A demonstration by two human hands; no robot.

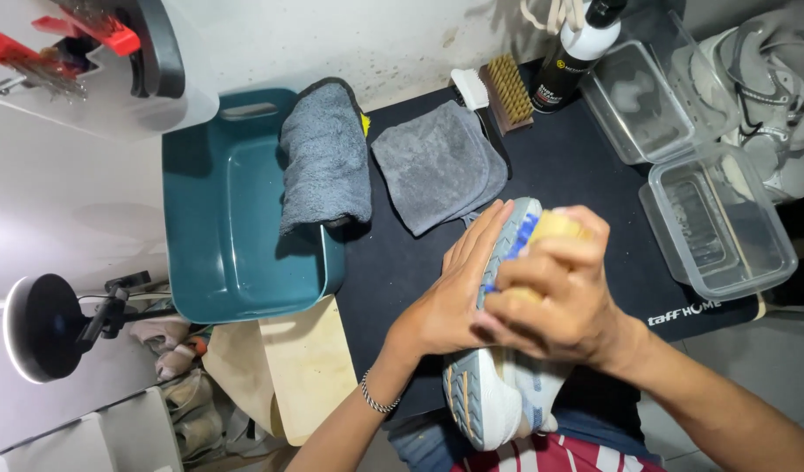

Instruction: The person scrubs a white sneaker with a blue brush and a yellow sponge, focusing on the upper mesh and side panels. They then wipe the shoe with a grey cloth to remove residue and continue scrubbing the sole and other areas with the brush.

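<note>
Head view: left hand [450,301] fingers lie flat along the sneaker [489,393]; right hand [559,297] fingers clench a brush [555,227] atop it.

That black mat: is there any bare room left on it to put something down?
Yes: the black mat is bare between the flat grey cloth and the clear tubs. The teal basin is mostly open too. The near edge is crowded by both hands and the shoe.

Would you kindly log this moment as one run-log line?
left hand: steadies sneaker | right hand: grip shut on wooden brush, on sneaker | nearby: grey towels, teal basin
</note>
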